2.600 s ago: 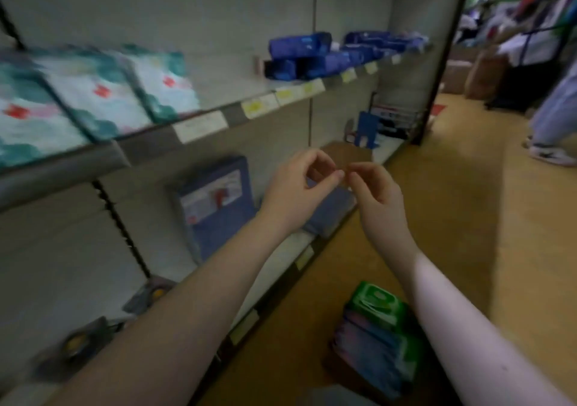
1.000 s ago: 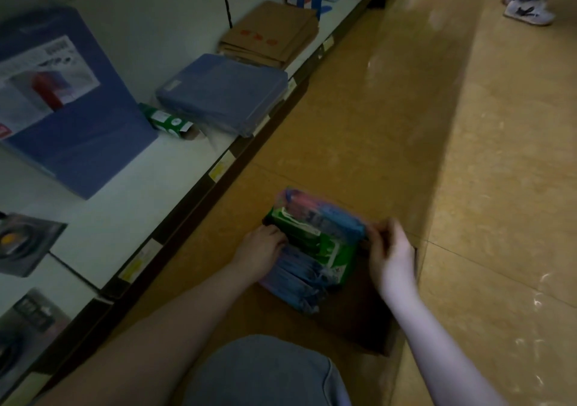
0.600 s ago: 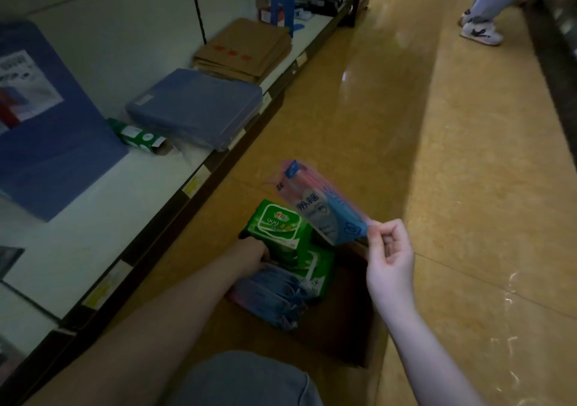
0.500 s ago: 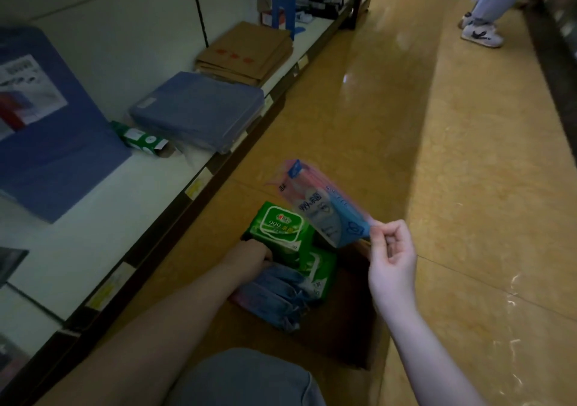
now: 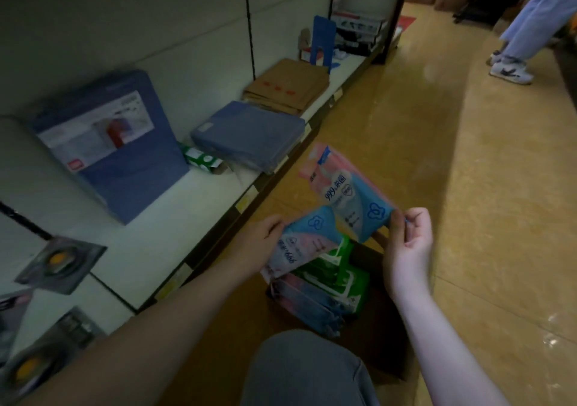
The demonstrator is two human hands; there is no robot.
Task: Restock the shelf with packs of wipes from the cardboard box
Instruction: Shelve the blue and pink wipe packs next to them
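Packs of wipes fill both my hands: my right hand (image 5: pixel 409 243) pinches the corner of a pink-and-blue pack (image 5: pixel 346 193) between thumb and fingers, holding it up over the cardboard box (image 5: pixel 384 340). My left hand (image 5: pixel 259 243) grips a second pink-and-blue pack (image 5: pixel 299 243), lower and partly overlapped by the first. Under them, in the box on the floor, I see green packs (image 5: pixel 334 274) stacked beside more pink-and-blue ones (image 5: pixel 306 305). My knee (image 5: pixel 306 371) sits just before the box. To the left runs the white bottom shelf (image 5: pixel 175 227), carrying a flat blue folder stack (image 5: pixel 249 134), brown envelopes (image 5: pixel 290 87) and a large blue boxed item (image 5: pixel 109 140) leaning on the back panel.
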